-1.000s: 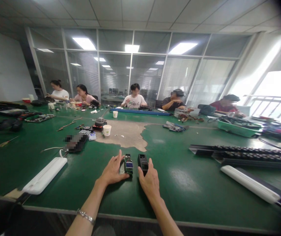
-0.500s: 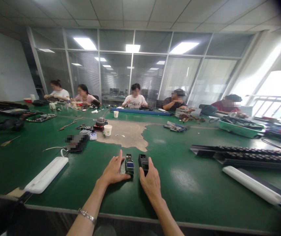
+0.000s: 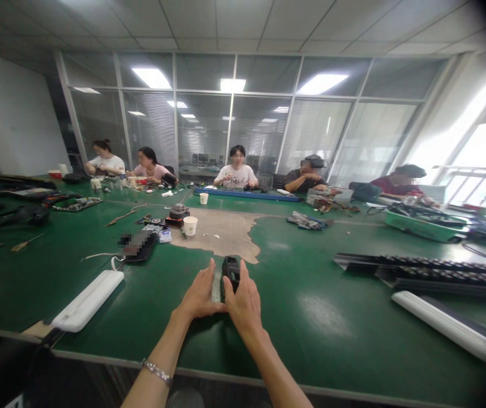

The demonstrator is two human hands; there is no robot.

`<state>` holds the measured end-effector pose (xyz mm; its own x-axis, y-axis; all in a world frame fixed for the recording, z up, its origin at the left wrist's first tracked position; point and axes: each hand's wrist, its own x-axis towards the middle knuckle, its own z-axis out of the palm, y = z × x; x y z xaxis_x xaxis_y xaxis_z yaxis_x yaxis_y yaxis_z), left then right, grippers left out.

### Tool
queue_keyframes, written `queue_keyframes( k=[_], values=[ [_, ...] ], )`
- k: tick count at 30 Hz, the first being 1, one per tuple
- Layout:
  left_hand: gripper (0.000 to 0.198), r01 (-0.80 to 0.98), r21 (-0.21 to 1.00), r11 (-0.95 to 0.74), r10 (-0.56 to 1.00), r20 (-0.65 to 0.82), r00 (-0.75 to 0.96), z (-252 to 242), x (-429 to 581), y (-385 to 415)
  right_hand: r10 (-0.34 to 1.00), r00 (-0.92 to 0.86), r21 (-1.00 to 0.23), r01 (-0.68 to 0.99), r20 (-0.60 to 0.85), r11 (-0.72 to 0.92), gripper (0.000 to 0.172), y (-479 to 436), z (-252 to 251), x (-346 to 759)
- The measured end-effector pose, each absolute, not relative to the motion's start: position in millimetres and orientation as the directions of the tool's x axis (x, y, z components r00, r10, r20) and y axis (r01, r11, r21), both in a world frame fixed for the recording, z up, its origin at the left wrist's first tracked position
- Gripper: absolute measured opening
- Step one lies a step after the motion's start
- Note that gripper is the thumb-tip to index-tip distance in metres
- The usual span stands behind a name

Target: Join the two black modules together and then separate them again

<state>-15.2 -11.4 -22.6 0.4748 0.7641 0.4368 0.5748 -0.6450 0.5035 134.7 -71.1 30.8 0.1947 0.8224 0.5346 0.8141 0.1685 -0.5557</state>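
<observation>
My left hand (image 3: 198,292) curls around the left side of an upright circuit board assembly, its thumb low in front and fingers behind. A pale grey strip (image 3: 216,289) of that assembly shows beside the fingers; the rest is covered. In my right hand (image 3: 245,300) is a black plastic housing (image 3: 231,269), gripped between thumb and fingers. The housing lies against the board's right side, over the face with the small display. How far the two parts fit together is hidden.
A white plastic bar (image 3: 88,300) lies left, beside a dark device (image 3: 139,246). A paper cup (image 3: 190,225) stands ahead on a bare patch. Black metal channels (image 3: 421,269) and another white bar (image 3: 447,326) lie right. Several people sit across the green table (image 3: 311,362).
My right hand has moved left with the black housing, bringing it against the circuit board and covering its display. The left hand keeps its hold. The view has shifted slightly.
</observation>
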Motion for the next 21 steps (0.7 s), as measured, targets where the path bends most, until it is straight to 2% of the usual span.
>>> queue_keyframes(
  k=[6,15,21],
  values=[
    [0.127,0.575,0.506,-0.642,0.766,0.445,0.464,-22,-16,-11,0.844,0.18,-0.54,0.829,0.505,0.146,0.066,-72,23,128],
    [0.112,0.568,0.48,-0.668,0.743,0.465,0.481,-24,-16,-11,0.834,0.129,-0.461,0.873,0.537,0.162,0.073,-71,-4,125],
    [0.109,0.567,0.484,-0.667,0.745,0.454,0.489,-21,-16,-13,0.85,0.173,-0.476,0.873,0.497,0.101,0.075,-69,-7,122]
  ],
)
